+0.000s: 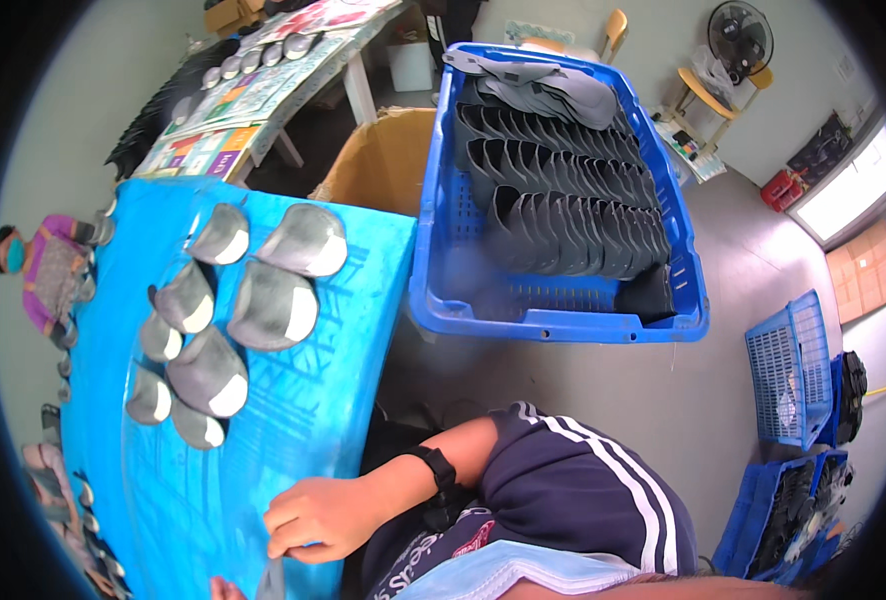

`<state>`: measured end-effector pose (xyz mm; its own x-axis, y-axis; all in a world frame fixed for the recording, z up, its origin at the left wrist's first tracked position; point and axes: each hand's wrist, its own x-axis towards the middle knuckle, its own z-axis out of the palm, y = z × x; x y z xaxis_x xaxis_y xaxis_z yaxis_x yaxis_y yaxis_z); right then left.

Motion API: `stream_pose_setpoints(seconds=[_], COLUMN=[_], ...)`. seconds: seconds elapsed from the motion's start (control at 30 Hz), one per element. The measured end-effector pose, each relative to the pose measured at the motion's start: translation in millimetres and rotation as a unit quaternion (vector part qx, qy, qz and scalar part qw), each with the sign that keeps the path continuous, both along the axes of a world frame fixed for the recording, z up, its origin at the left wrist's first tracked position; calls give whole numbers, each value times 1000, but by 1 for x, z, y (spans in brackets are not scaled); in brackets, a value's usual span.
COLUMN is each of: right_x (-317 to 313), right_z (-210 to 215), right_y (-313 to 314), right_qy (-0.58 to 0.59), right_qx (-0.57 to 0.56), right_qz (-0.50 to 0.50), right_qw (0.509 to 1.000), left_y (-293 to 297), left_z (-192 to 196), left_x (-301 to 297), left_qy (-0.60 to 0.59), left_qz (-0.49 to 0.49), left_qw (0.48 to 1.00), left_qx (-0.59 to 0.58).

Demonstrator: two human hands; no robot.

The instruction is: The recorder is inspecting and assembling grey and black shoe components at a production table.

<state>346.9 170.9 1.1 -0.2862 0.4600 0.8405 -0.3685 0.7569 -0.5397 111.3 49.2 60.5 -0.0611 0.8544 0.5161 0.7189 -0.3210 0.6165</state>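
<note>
The person's right hand (313, 520) pinches a thin grey piece (271, 578) flat against the near edge of the blue table (293, 440), within reach of the grey shoe pieces (228, 325) laid out in rows; the left hand is barely in view.

**Blues and greys**

Bright blue worktop (293, 420) under grey shoe pieces (271, 305) tipped pale cream. Deep blue crate (563, 325) of dark charcoal pieces (563, 215). Navy sleeve (583, 480) striped white. Black wristband (435, 465). Tan cardboard box (378, 165).
</note>
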Motion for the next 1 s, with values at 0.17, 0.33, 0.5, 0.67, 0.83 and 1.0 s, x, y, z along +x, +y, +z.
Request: stream_pose_setpoints(seconds=[0.17, 0.33, 0.5, 0.67, 0.83, 1.0], right_x=[-17, -23, -43, -63, -83, -99], right_z=[16, 39, 45, 69, 94, 102], right_y=[-26, -58, -75, -95, -102, -113], right_qy=[4, -13, -48, -69, -71, -77], right_qx=[5, -149, -125, -98, -58, -6], right_qz=[-15, -21, -24, -34, -10, -32], right_qw=[1000, 989, 991, 992, 996, 996], left_y=[-42, -60, -72, -94, -114, -124], left_z=[-43, -84, -13, -12, 9, 3], left_x=[-108, -137, -34, -59, -35, -40], left_qy=[98, -162, -309, -411, -436, -440], left_qz=[-168, 32, 74, 92, 3, 33], left_qw=[977, 978, 931, 893, 864, 831], left_qx=[-90, 125, 181, 159, 252, 339])
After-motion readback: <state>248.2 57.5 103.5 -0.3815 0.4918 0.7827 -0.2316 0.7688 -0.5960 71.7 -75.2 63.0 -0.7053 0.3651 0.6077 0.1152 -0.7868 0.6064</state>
